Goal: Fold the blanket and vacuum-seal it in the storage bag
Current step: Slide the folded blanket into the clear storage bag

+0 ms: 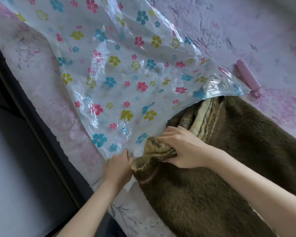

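Well, the blanket [220, 159] enters the bag [109, 74] at four o'clock; right hand [183, 147] grips blanket, left hand [119, 166] pinches bag.

The folded brown fleece blanket [220, 168] blocks the mouth of the clear flower-printed plastic storage bag [109, 74] just beyond the right hand's fingers [167, 134]. Bare pink quilted bedspread [246, 31] lies open past the bag, except a pink plastic clip [248, 79] near its corner.

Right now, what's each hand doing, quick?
Left hand: pinching the storage bag edge.
Right hand: gripping a bunched blanket corner.
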Motion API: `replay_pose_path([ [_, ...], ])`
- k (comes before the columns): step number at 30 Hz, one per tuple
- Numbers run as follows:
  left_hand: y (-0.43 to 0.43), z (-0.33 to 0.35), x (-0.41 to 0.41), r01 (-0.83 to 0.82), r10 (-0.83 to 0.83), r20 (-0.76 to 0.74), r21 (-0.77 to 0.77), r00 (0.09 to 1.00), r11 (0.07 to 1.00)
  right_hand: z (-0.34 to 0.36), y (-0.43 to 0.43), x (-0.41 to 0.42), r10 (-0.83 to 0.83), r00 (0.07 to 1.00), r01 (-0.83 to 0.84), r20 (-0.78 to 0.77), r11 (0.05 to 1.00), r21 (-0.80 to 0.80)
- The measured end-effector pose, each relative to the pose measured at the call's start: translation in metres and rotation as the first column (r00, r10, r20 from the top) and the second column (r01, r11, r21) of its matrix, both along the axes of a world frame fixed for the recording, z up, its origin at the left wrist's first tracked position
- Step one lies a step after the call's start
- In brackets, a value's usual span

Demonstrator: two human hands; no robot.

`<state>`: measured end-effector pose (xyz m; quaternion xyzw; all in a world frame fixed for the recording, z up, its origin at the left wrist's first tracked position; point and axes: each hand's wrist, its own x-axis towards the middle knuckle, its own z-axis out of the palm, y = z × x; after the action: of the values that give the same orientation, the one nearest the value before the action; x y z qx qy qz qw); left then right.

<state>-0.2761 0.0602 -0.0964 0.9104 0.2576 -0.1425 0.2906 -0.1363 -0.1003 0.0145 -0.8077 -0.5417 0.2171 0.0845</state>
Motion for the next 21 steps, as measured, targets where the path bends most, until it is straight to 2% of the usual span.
replay_pose_path([
  [3, 0.008, 0.011, 0.003, -0.11, 0.111, 0.068, -0.018, 0.991, 0.994, -0.044, 0.019, -0.006, -0.05, 0.998, 0.054, 0.041, 0.994, -0.09],
  [7, 0.005, 0.025, -0.002, -0.124, 0.131, 0.122, -0.07, 0.984, 0.99, -0.07, 0.035, 0.0, -0.063, 0.998, 0.066, 0.022, 0.989, -0.136],
  [10, 0.0, 0.039, -0.008, 0.004, -0.03, 0.193, 0.134, 0.981, 0.991, -0.074, 0.049, 0.004, -0.111, 0.994, 0.11, 0.007, 0.966, -0.234],
  [12, -0.008, 0.05, -0.01, 0.135, -0.167, 0.108, 0.251, 0.98, 0.959, -0.069, 0.058, 0.011, -0.19, 0.982, 0.184, 0.01, 0.936, -0.299],
  [15, -0.025, 0.05, -0.018, 0.272, -0.299, 0.033, 0.328, 0.954, 0.904, -0.072, 0.065, 0.014, -0.327, 0.944, 0.331, 0.048, 0.931, -0.152],
  [16, -0.032, 0.048, -0.021, 0.298, -0.319, 0.011, 0.332, 0.948, 0.895, -0.072, 0.066, 0.012, -0.366, 0.928, 0.367, 0.073, 0.93, 0.004],
  [17, -0.04, 0.048, -0.023, 0.321, -0.338, -0.006, 0.336, 0.941, 0.886, -0.071, 0.066, 0.009, -0.478, 0.878, 0.469, 0.028, 0.87, 0.151],
  [18, -0.046, 0.05, -0.025, 0.336, -0.35, -0.02, 0.333, 0.937, 0.881, -0.073, 0.064, 0.003, -0.511, 0.86, 0.501, -0.011, 0.838, 0.215],
  [19, -0.05, 0.048, -0.027, 0.351, -0.356, -0.044, 0.321, 0.933, 0.879, -0.08, 0.062, -0.004, -0.438, 0.896, 0.415, 0.068, 0.883, 0.222],
  [21, -0.052, 0.042, -0.031, 0.321, -0.325, -0.044, 0.329, 0.945, 0.888, -0.093, 0.055, -0.02, -0.229, 0.95, 0.214, 0.214, 0.973, 0.088],
])
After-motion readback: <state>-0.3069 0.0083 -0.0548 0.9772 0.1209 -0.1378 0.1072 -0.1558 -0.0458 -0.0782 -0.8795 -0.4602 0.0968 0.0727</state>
